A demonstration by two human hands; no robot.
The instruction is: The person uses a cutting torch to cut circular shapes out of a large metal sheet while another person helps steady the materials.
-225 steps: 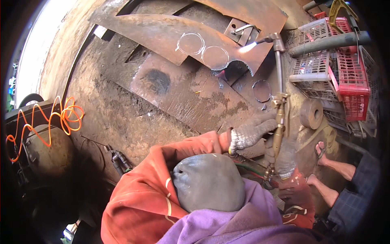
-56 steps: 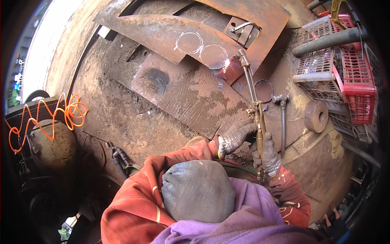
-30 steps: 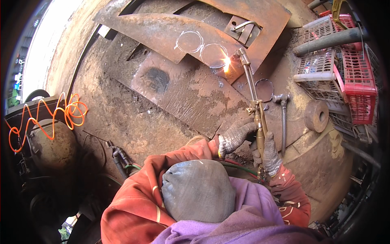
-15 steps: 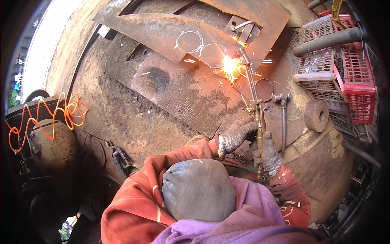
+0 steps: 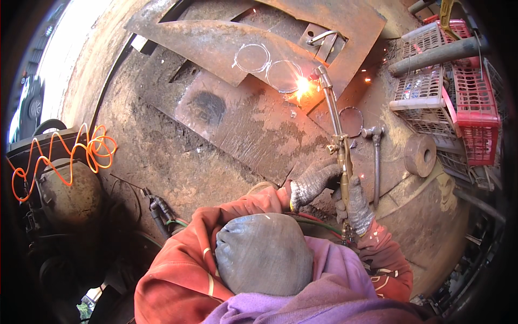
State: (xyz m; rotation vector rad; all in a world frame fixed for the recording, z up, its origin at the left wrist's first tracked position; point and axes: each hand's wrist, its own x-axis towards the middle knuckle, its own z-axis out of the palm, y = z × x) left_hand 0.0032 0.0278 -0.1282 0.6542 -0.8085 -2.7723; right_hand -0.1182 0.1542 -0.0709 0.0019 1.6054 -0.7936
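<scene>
- While a bright flame (image 5: pixel 303 86) flares at its tip, the cutting torch (image 5: pixel 339 141) slants over a rusty steel plate (image 5: pixel 210 46), at the edge of the nearer of two drawn circles (image 5: pixel 267 66).
- The gloved right hand (image 5: pixel 359 202) has its fingers wrapped around the torch's handle.
- The gloved left hand (image 5: pixel 315 181) meets the torch farther forward; its fingers are partly hidden, so I cannot tell whether they close.
- Right of the torch lie a hammer (image 5: pixel 376 167) and a thick metal ring (image 5: pixel 414 154).
</scene>
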